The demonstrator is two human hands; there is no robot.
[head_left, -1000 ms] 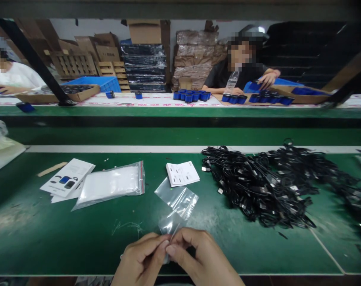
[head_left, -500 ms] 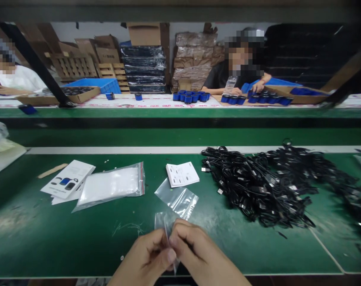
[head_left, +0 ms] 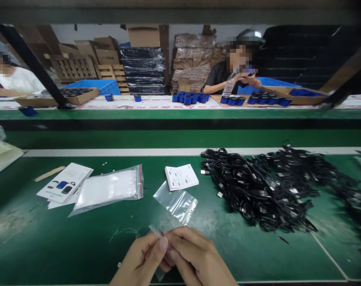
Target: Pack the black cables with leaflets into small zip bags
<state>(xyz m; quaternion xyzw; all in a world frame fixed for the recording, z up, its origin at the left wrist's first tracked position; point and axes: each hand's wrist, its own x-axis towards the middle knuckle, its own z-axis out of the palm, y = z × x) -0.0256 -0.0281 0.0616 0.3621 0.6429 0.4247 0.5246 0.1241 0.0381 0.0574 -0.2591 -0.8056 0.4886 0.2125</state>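
Note:
Close to the front edge of the green table, my left hand (head_left: pixel 146 256) and my right hand (head_left: pixel 195 254) meet, both closed on a small clear plastic bag (head_left: pixel 155 230). Fingers cover most of this bag; a narrow strip sticks out above the left thumb and a corner shows below. Just beyond my hands lies another clear zip bag (head_left: pixel 177 201), flat on the table. A stack of folded printed leaflets (head_left: pixel 182 177) rests on its far edge.
To the right spreads a heap of black USB cables (head_left: pixel 254 190). On the left lie a packed zip bag (head_left: pixel 109 186), printed cards (head_left: pixel 64 182) and a wooden stick (head_left: pixel 49 173). Across the bench, two people sit by blue-and-black items (head_left: pixel 191 97) and cardboard trays (head_left: pixel 82 95).
My hands have turned the small bag, so less of it shows above my fingers. The person across on the right has lifted their hands from the bench toward their face.

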